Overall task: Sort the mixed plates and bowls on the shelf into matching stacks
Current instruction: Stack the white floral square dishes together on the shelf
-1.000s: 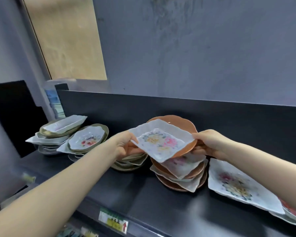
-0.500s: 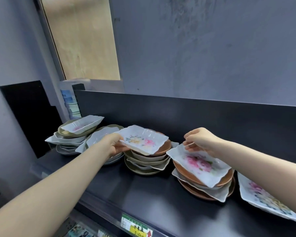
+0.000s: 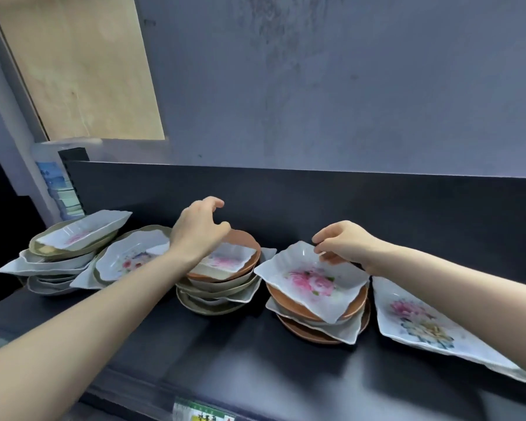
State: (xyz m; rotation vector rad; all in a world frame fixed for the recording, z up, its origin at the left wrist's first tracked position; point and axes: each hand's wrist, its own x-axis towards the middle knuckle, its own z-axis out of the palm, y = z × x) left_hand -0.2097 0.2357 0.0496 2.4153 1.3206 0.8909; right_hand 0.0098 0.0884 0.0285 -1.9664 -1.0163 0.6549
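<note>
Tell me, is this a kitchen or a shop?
Probably a shop, though I can't be sure. Many mixed plates sit in stacks on a long black shelf, and a small label like a price tag is stuck on its front edge. There is no sink or stove in view.

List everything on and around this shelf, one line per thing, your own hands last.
shelf: one, black, runs across the whole view, with a raised back panel.
far-left stack: one mixed pile, white and olive dishes, left end.
floral dish on olive plate: one, white, right of that pile.
middle stack: one, olive and white below, brown bowl on top holding a small white floral dish.
right stack: one, brown and white alternating, white pink-flower dish on top.
large rectangular platter: one, white floral, far right.
label: one, green and yellow, shelf front edge.
left hand: open, above middle stack.
right hand: fingertips at the top dish's rim; grip unclear.
</note>
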